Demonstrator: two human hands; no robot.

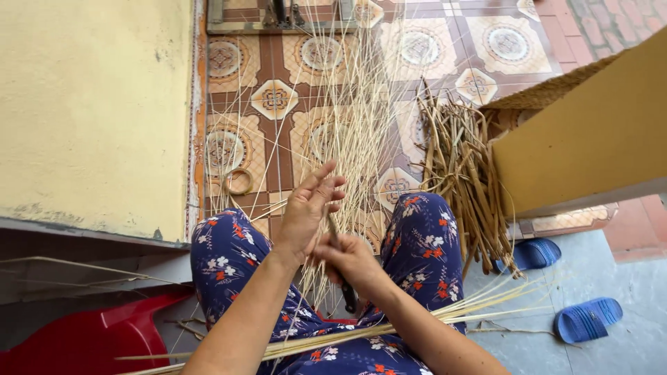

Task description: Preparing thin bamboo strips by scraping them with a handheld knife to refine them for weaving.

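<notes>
Thin pale reed strips (pixel 347 118) fan up and away from the lap, long axis running near-vertical in view, over the patterned tile floor (pixel 278 97). Left hand (pixel 306 208) half-open, fingers spread against the strips. Right hand (pixel 347 260) just below, clenched on a dark-handled knife (pixel 345 292), blade pointing up along the strips. Thicker reed bundle (pixel 465 180) lies to the right.

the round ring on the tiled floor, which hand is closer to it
Left. The left hand is raised just right of the ring; the right hand, gripping a knife, sits lower and farther right.
</notes>
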